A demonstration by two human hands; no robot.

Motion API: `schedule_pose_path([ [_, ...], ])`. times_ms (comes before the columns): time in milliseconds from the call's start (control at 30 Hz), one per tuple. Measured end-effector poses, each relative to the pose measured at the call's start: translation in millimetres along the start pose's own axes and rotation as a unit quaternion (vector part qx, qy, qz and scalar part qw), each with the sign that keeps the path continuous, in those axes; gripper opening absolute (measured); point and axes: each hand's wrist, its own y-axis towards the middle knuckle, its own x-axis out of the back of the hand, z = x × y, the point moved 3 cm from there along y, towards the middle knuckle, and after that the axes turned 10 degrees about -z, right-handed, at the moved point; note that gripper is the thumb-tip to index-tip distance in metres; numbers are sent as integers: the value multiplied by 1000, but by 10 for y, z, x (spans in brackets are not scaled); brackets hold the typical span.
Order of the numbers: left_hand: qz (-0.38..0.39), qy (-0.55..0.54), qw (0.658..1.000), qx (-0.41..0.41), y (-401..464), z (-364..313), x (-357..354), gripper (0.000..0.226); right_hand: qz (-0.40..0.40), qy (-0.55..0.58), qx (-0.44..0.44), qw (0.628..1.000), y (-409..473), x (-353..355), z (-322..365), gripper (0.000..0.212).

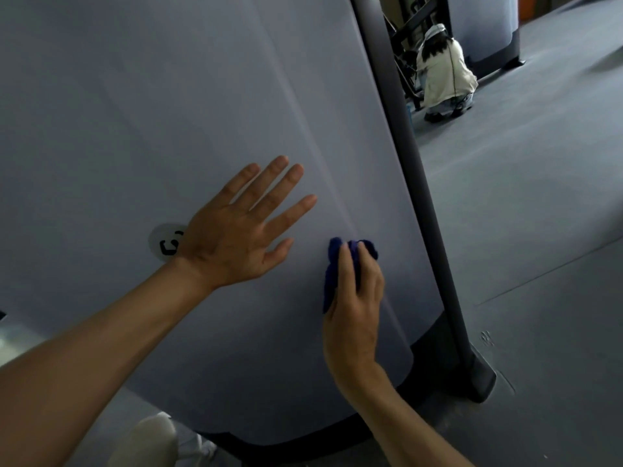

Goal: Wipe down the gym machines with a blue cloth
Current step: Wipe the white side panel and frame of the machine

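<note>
Grey gym flooring [539, 230] surrounds the pale curved machine panel [135, 112] where your flat, spread left hand [236, 237] braces while your right hand [354, 298] grips the bunched blue cloth [332, 264] low against it, so wiping looks mid-way, other machines likely remaining.

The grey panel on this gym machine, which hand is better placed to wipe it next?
Right. The right hand already grips the blue cloth against the grey panel. The left hand lies flat and open on the panel, holding nothing.

Bare forearms [101, 332], light trousers [151, 439]
</note>
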Motion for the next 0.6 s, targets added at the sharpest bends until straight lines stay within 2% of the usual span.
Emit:
schedule_pose_path([
  [33,4,1,1000,-3,-6,2,-2,66,19,-3,30,999,8,7,-72,84],
  [100,6,1,1000,-6,-10,12,-3,66,36,10,45,998,208,52,-347,74],
  [167,3,1,1000,-5,-5,11,-7,66,8,-18,-26,999,548,104,-636,66],
  [233,0,1,1000,-2,0,1,-11,66,-21,-17,-140,990,890,118,-809,62],
  [267,-1,0,1000,-1,3,-4,-13,67,-42,0,-182,982,1015,117,-837,52],
  [333,-2,0,1000,0,1,-4,-17,67,-60,-23,-200,978,1112,157,-710,40],
  [433,2,-8,1000,3,4,1,-6,66,-11,-12,-78,997,817,116,-224,51],
  [500,6,-10,1000,2,11,0,1,66,6,-14,33,999,485,61,109,69],
  [567,6,-14,1000,6,-5,14,17,69,26,-51,140,988,427,44,147,75],
  [600,3,-15,1000,16,-22,32,29,71,28,-59,153,986,509,54,44,73],
])
